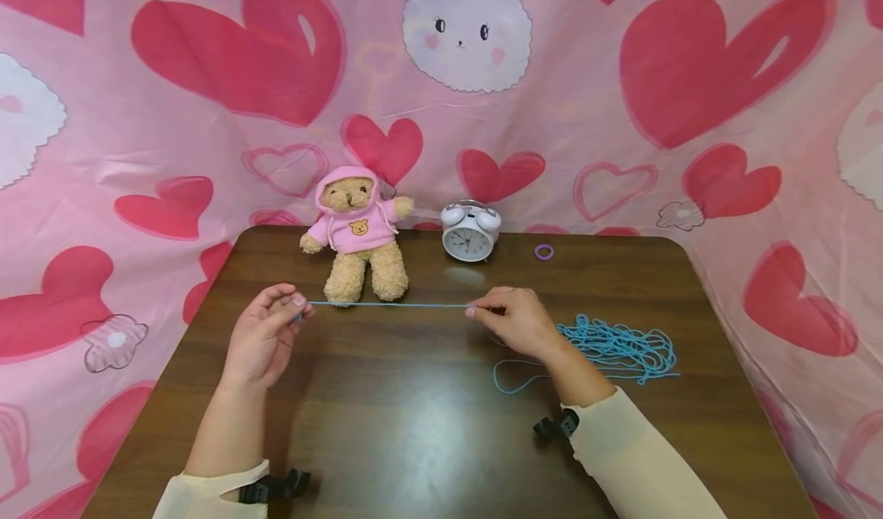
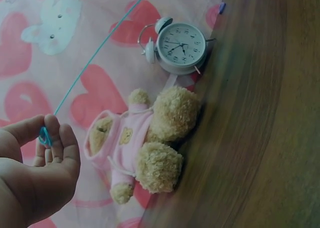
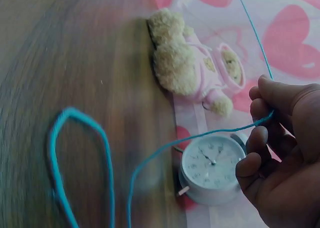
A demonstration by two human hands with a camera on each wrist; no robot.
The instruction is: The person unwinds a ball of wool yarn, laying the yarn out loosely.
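Note:
A thin blue cord [image 1: 386, 304] runs taut and nearly level between the two hands, above the table. The left hand [image 1: 265, 335] pinches one end between thumb and fingers; a small curl of cord [image 2: 45, 136] shows at its fingertips in the left wrist view. On the other side, the right hand [image 1: 516, 320] grips the cord between thumb and forefinger. From there a slack length [image 3: 165, 147] hangs down in the right wrist view. A loose tangled pile of the same cord [image 1: 614, 346] lies on the table, partly behind the right wrist.
A teddy bear [image 1: 355, 231] in a pink hoodie sits at the back of the brown table [image 1: 386, 442]. Right of it stand a white alarm clock [image 1: 471, 231] and a small purple ring [image 1: 544, 252]. Pink heart-patterned cloth [image 1: 441, 136] hangs behind.

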